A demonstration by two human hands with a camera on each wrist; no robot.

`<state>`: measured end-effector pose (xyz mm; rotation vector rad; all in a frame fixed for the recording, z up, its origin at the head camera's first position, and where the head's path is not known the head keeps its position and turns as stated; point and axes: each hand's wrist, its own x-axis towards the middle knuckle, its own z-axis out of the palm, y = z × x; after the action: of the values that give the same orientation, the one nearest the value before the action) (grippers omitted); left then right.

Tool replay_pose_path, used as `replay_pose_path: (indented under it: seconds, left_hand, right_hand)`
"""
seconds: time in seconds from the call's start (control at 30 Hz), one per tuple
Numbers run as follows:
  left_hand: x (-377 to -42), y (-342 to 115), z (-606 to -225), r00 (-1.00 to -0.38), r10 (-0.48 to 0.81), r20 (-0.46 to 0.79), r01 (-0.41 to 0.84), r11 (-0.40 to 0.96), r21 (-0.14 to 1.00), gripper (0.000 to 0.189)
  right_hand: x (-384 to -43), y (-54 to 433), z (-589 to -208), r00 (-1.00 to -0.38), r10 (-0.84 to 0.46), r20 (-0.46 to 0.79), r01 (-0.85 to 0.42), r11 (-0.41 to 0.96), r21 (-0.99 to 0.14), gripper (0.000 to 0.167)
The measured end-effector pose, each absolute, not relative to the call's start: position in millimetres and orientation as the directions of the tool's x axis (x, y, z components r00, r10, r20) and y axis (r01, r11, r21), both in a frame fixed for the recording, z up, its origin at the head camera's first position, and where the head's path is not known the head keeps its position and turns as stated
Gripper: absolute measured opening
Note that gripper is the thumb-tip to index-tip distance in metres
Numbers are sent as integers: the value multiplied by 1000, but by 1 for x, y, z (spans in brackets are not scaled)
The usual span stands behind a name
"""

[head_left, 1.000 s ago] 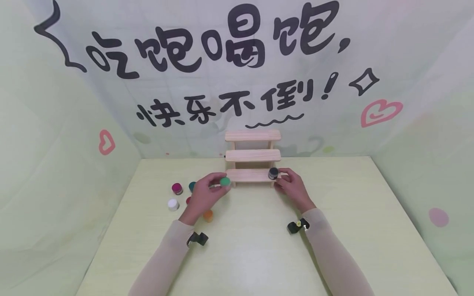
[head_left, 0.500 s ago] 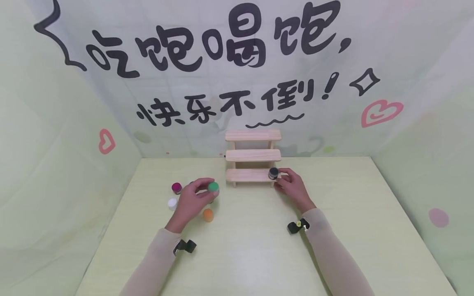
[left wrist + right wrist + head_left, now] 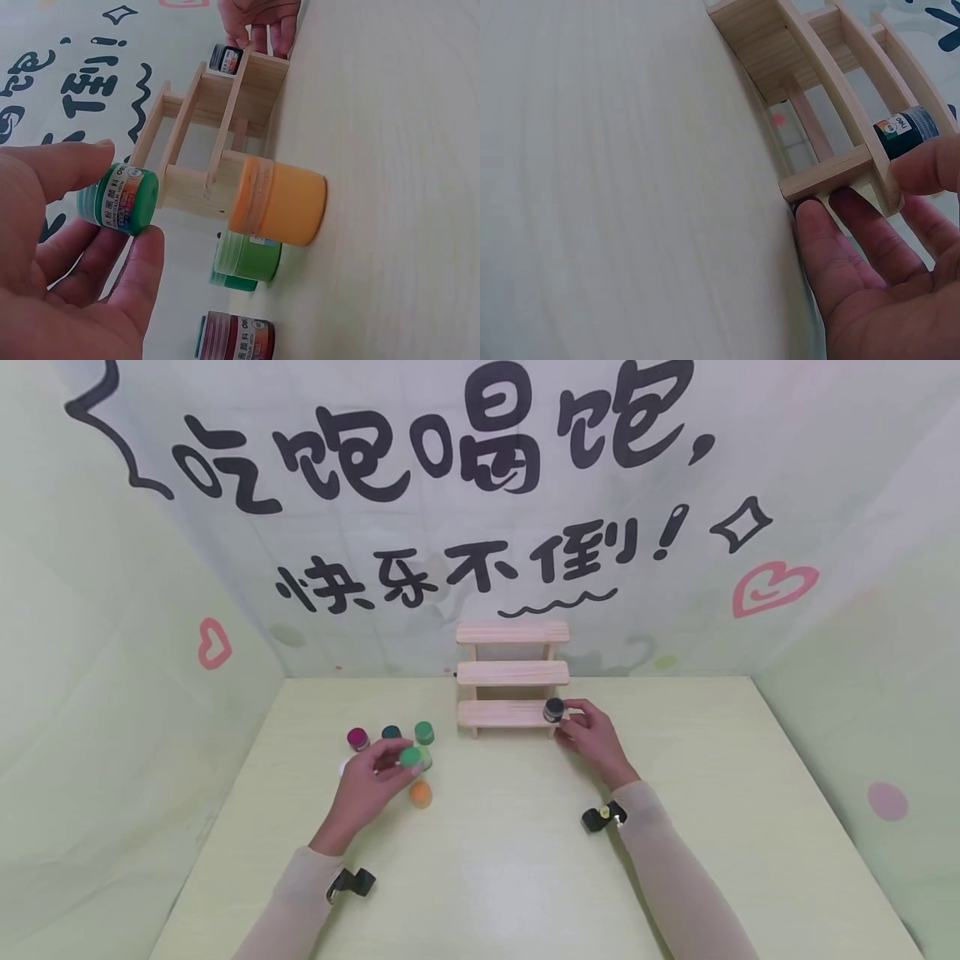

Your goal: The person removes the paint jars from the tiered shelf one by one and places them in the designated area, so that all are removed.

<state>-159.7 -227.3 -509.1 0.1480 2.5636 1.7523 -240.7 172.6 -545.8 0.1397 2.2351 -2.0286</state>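
My left hand [image 3: 362,797] pinches a small green paint jar [image 3: 410,758] between thumb and fingertips, over a group of jars at the left of the table. In the left wrist view the label on this green jar [image 3: 120,199] faces the camera. At the table's back stands a three-step wooden display stand [image 3: 498,715]. My right hand [image 3: 597,745] grips the right end of its lowest step, thumb above and fingers beneath. Right by that thumb, a black-capped paint jar [image 3: 554,710] rests on the step; its dark body [image 3: 906,133] shows in the right wrist view.
Around the left hand are an orange jar [image 3: 421,793], a second green jar [image 3: 424,732], a light green jar [image 3: 426,757], a teal jar [image 3: 392,733] and a magenta jar [image 3: 357,739]. A white jar [image 3: 342,767] is mostly hidden. A printed cloth [image 3: 360,543] hangs behind.
My left hand has carried the green jar from beside the stand leftward and nearer to me, uncovering the second green jar. The right hand and the black-capped jar have stayed in place.
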Motion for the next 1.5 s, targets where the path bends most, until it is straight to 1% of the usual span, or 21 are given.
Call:
replay_pose_path:
  seconds: [0.1, 0.33, 0.73, 0.97, 1.2, 1.5]
  left_hand:
    - [-155, -232, -511, -997, 77, 18, 47, 388, 921, 46]
    - [-145, -243, -517, -998, 68, -18, 8, 361, 932, 52]
    - [-132, -256, -532, -996, 39, -84, -59, 426, 903, 45]
    - [-127, -259, -539, -994, 21, -106, -84, 473, 877, 43]
    - [-124, -262, -547, -995, 31, -92, -67, 465, 883, 46]
    - [-122, -266, -547, -990, 3, -138, -118, 494, 861, 43]
  right_hand:
    - [-242, 173, -546, -990, -11, -143, 141, 96, -985, 40]
    - [-243, 172, -545, -990, -3, -143, 142, 96, -985, 39]
    - [-242, 172, -544, -987, -16, -157, 155, 87, -984, 37]
    - [-241, 174, -545, -988, -16, -152, 149, 108, -983, 38]
    - [-240, 174, -545, -988, -21, -153, 150, 105, -983, 40]
    - [-241, 174, -545, -988, -13, -156, 154, 121, -981, 39]
